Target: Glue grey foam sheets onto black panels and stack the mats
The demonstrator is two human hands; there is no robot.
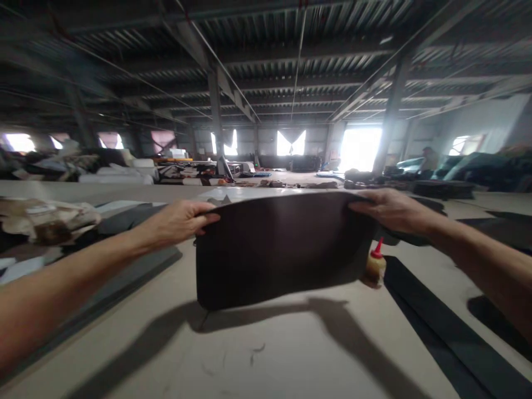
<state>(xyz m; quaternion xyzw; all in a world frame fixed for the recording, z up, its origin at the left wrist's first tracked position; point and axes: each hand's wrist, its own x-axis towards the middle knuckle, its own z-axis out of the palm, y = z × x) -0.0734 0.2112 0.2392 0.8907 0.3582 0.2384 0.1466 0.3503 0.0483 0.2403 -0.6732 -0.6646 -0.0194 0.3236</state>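
Observation:
A dark, flexible sheet with rounded corners [278, 252] hangs upright above the pale table [257, 360], held by its two upper corners. At its upper left corner, my left hand [185, 221] is closed, thumb and fingers pinching the edge. My right hand [388, 210] grips the upper right corner in the same way. The sheet bows slightly, and its lower edge casts a shadow on the table. Just right of the sheet, partly behind it, stands a yellowish glue bottle with a red pointed nozzle [376, 266].
Long dark strips [453, 327] lie along the table's right side. Grey sheets [124, 282] and a crumpled beige bundle [50, 219] are on the left. White rolls [120, 174] and stacked material stand farther back. A person [428, 160] is far off at the right.

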